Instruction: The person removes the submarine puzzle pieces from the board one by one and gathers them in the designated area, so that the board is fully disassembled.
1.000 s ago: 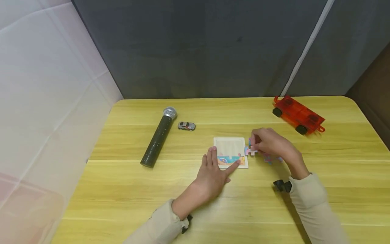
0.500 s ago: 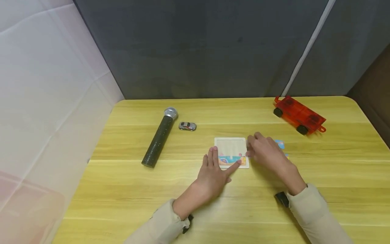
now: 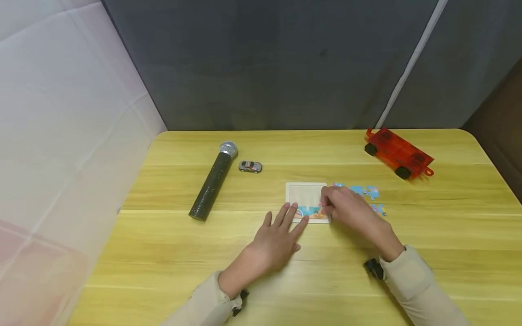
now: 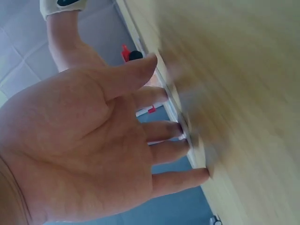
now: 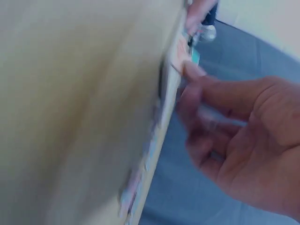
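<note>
We see right hand (image 3: 346, 209) now over puzzle tray (image 3: 306, 194) at bench centre, fingers curled, piece hidden: grip unclear. Left hand (image 3: 277, 240) slid back, flat, fingertips on tray's near edge. Loose pieces (image 3: 364, 192) uncovered beside tray.

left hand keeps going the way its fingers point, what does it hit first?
Probably the small white-framed puzzle board: the left hand points up-right at its near edge, fingertips at or on it. Contact is unclear.

A light wooden table (image 3: 163, 253) with rounded far corners stands against a dark grey fabric wall (image 3: 265, 63). A pale strip (image 3: 412, 59) runs slantwise down that wall on the right. A white sheet (image 3: 61, 113) with faint creases hangs along the left side. The light is soft and even.
</note>
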### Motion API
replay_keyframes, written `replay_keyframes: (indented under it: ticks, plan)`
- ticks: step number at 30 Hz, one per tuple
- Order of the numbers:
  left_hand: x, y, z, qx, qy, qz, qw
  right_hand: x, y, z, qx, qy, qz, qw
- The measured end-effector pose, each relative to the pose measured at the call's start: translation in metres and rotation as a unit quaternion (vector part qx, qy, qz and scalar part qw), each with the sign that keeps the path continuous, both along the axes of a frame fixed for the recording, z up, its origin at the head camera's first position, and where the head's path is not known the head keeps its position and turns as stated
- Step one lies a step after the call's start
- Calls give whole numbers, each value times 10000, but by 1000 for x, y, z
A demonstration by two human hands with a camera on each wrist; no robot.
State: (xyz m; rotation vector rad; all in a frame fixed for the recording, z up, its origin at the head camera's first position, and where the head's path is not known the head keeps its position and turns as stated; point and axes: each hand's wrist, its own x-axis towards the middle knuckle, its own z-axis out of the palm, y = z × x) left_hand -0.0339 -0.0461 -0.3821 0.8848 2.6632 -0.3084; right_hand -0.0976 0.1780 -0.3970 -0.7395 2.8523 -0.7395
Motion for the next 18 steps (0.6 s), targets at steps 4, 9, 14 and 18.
replay_keyframes:
  ticks: [4,9,14,18]
  plan:
    - [0,-2,-1,42,81,21,10000,-3,15,8,-607,-624,60,9962]
    - [0,-3,-3,92,138,-17,9999,-2,68,22,-559,-1797,426,9812]
    - [-2,-4,-1,165,41,-39,9998,2,118,24,-88,-2619,85,9650]
    - [-3,-5,0,283,-138,25,9995,3,126,20,375,-2643,-413,9628]
